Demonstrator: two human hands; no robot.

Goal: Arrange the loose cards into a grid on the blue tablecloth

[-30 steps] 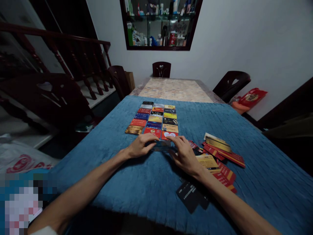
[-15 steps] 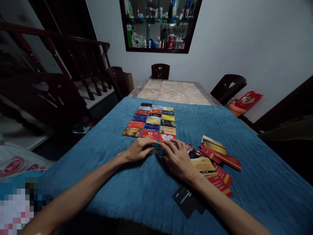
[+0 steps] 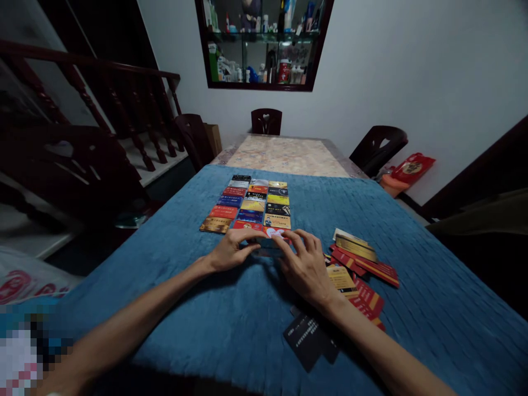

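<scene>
My left hand (image 3: 233, 248) and my right hand (image 3: 304, 265) meet over the cloth at the near end of a card layout. Thumb and fingers of the left pinch the left end of a dark, card-like piece (image 3: 269, 242); the right hand's fingers grip its other end. Its face is mostly hidden. Just beyond lie a red card with a white heart (image 3: 274, 232) and another red card (image 3: 247, 225), both partly covered by my fingers. Overlapping cards form three columns, with a gold-brown card (image 3: 215, 224) at the near left.
Right of my right hand is a loose pile of red cards (image 3: 367, 300) and gold cards (image 3: 355, 247). Black cards (image 3: 307, 338) lie near my right forearm. Blue cloth (image 3: 173, 308) covers the table's near part; its marbled top (image 3: 289, 153) shows beyond. Chairs (image 3: 266, 121) stand around it.
The view has turned slightly right. Both hands have edged right relative to the laid-out cards, still holding the dark piece, and now cover more of the heart card.
</scene>
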